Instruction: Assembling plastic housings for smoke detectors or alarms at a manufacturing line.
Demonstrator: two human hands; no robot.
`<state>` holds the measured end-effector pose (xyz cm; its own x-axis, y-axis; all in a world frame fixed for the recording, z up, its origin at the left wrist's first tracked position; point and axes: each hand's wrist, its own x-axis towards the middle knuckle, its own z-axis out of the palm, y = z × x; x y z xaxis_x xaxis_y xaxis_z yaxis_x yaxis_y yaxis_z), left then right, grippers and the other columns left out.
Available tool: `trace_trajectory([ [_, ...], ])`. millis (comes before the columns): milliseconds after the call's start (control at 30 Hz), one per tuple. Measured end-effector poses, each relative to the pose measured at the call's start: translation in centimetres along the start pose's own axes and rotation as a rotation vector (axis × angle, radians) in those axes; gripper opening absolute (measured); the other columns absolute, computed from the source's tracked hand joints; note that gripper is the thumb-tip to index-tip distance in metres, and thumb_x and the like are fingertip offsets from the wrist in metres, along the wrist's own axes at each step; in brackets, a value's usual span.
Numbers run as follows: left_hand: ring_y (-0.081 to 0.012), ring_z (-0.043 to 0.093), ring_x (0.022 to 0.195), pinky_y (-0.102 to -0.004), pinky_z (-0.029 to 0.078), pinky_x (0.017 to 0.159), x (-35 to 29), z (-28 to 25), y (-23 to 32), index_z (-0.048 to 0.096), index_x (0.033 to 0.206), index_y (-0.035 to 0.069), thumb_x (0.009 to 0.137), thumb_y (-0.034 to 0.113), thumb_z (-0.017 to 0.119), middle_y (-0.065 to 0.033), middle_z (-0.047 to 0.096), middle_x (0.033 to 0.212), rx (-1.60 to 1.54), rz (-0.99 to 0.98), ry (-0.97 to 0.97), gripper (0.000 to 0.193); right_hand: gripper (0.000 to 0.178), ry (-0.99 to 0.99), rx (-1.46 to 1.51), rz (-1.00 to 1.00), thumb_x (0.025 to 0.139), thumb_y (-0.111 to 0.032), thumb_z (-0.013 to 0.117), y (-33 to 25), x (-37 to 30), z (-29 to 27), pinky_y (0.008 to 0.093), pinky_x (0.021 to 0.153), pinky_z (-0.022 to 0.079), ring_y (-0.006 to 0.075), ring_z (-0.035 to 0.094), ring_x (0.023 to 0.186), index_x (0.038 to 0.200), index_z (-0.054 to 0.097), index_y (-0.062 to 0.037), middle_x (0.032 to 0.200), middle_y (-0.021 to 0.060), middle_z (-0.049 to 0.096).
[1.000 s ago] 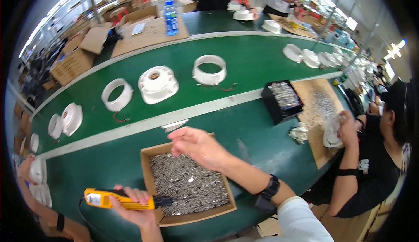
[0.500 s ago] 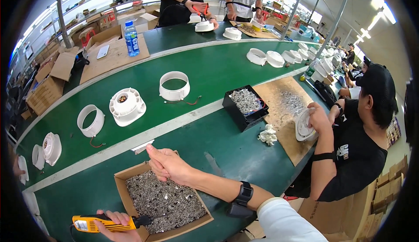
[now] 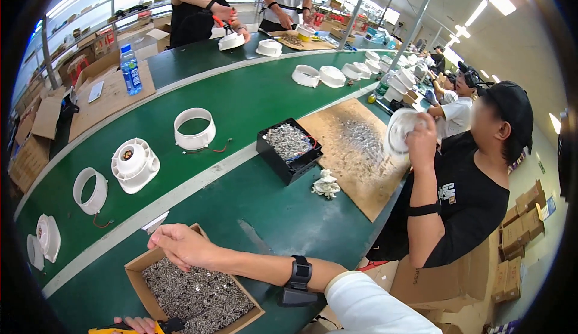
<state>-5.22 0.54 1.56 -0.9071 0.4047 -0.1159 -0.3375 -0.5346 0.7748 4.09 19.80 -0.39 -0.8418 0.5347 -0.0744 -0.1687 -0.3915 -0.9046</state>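
Note:
At the lower left edge my left hand (image 3: 139,324) is closed around a yellow power screwdriver (image 3: 114,331) with a black nose. The frame cuts off much of that hand and the tool's body. Below and in front of me stands an open cardboard box (image 3: 135,272) filled with small metal screws (image 3: 192,295). Over the box's far side hovers my right hand (image 3: 183,247), fingers curled and thumb pressed to the forefinger. Whatever is in that pinch, if anything, cannot be made out.
White round housings (image 3: 135,165) and white rings (image 3: 194,129) line the green belt (image 3: 253,111). A black bin (image 3: 283,159) of metal parts and crumpled white tissue (image 3: 326,185) lie ahead. At right, a co-worker holds a white disc (image 3: 402,132) above a brown board (image 3: 337,123).
The view has swung right, so the belt and box sit further left. The co-worker at right has raised the white disc off the board. My screwdriver sits lower, partly out of frame.

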Motion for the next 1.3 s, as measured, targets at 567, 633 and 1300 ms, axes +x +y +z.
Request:
trace_trajectory([
  [567, -0.0120, 0.034, 0.047, -0.0260, 0.031, 0.048, -0.1, 0.2, 0.1, 0.046, 0.078, 0.013, 0.085, 0.048, 0.051, 0.0008, 0.037, 0.056, 0.006, 0.035, -0.005, 0.036, 0.035, -0.049, -0.082, 0.013, 0.098, -0.032, 0.039, -0.2, -0.2, 0.1, 0.0213, 0.033, 0.031, 0.0056, 0.034, 0.032, 0.083, 0.051, -0.0031, 0.043, -0.0034, 0.037],
  [633, -0.0120, 0.034, 0.047, -0.0259, 0.031, 0.048, -0.2, 0.3, 0.1, 0.046, 0.079, 0.013, 0.086, 0.048, 0.051, 0.0008, 0.037, 0.056, 0.008, 0.039, -0.013, 0.036, 0.035, -0.046, -0.097, 0.019, 0.098, -0.031, 0.039, -0.3, -0.2, 0.2, 0.0215, 0.033, 0.031, 0.0058, 0.034, 0.032, 0.082, 0.051, -0.0035, 0.044, -0.0037, 0.036],
  [1300, -0.0131, 0.034, 0.049, -0.0268, 0.032, 0.050, 0.3, -0.5, 0.0, 0.041, 0.067, 0.013, 0.085, 0.051, 0.050, 0.0004, 0.038, 0.058, 0.021, 0.018, -0.023, 0.043, 0.034, -0.050, -0.106, 0.021, 0.097, -0.032, 0.042, 0.0, 0.0, 0.2, 0.0214, 0.034, 0.032, 0.0053, 0.035, 0.035, 0.081, 0.053, -0.0048, 0.048, -0.0039, 0.038],
])
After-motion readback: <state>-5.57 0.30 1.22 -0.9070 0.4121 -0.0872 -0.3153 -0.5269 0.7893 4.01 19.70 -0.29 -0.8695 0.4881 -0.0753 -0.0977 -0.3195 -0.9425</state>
